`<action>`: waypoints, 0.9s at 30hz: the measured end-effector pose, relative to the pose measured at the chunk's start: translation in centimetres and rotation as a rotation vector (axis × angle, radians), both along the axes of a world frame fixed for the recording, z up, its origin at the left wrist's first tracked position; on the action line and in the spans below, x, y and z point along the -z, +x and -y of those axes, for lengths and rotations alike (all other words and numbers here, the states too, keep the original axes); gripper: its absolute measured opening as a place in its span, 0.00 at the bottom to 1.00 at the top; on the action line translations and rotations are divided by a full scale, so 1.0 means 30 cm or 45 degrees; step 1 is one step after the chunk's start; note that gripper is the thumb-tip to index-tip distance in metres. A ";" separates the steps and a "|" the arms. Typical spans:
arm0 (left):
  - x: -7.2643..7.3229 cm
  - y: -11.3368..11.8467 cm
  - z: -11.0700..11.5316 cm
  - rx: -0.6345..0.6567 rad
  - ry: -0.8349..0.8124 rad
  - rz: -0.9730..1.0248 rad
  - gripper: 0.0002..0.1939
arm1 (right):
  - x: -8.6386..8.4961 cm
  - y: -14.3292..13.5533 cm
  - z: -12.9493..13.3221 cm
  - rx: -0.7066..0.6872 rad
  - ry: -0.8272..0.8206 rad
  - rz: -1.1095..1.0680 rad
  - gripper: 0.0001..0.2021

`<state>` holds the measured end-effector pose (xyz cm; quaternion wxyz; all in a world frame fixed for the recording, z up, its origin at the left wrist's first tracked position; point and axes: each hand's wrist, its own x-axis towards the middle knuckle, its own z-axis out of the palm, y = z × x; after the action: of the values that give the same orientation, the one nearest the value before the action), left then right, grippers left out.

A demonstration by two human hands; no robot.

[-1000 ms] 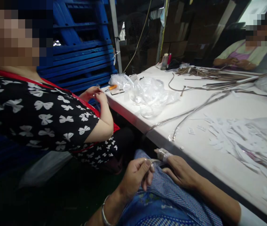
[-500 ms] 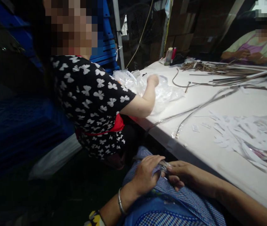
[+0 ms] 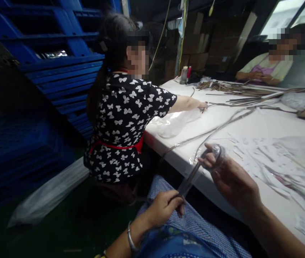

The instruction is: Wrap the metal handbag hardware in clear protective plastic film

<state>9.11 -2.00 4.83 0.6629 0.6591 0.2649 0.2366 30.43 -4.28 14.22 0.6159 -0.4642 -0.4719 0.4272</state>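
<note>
A thin dark belt in a clear plastic sleeve [image 3: 191, 178] stretches between my two hands, over my lap and the table's edge. My left hand [image 3: 165, 206] is closed around its lower part. Raised above the table edge, my right hand [image 3: 229, 177] has its fingers curled round the other end, where the clear plastic bunches and shines. What that end looks like inside the plastic is blurred. Just beyond my right hand, another sleeved belt [image 3: 214, 128] lies across the white table [image 3: 174, 148] and hangs over its edge.
At my left a co-worker in a black patterned top [image 3: 122, 118] reaches over clear plastic bags [image 3: 168, 125]. Another person [image 3: 262, 70] sits across the table. Brown straps [image 3: 222, 86] and small white paper slips [image 3: 249, 150] lie on it. Blue pallets [image 3: 63, 86] stand behind.
My right hand has moved up and away from my left, drawing the sleeved belt out between them. The co-worker's arm has stretched farther across the table. My view has shifted.
</note>
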 end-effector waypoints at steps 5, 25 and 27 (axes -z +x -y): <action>-0.069 -0.005 0.067 0.006 -0.226 0.100 0.22 | 0.127 0.014 -0.045 0.168 0.286 0.831 0.12; -0.065 -0.006 0.006 -0.305 0.653 -0.151 0.20 | 0.092 -0.036 0.095 -0.869 -0.937 -0.598 0.16; -0.044 0.020 0.026 -0.283 0.595 -0.102 0.21 | 0.072 -0.038 0.091 -0.823 -0.837 -0.682 0.15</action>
<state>9.71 -2.77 6.14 0.4515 0.7701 0.2998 0.3364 29.30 -7.01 12.04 0.3738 -0.3382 -0.2584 0.8241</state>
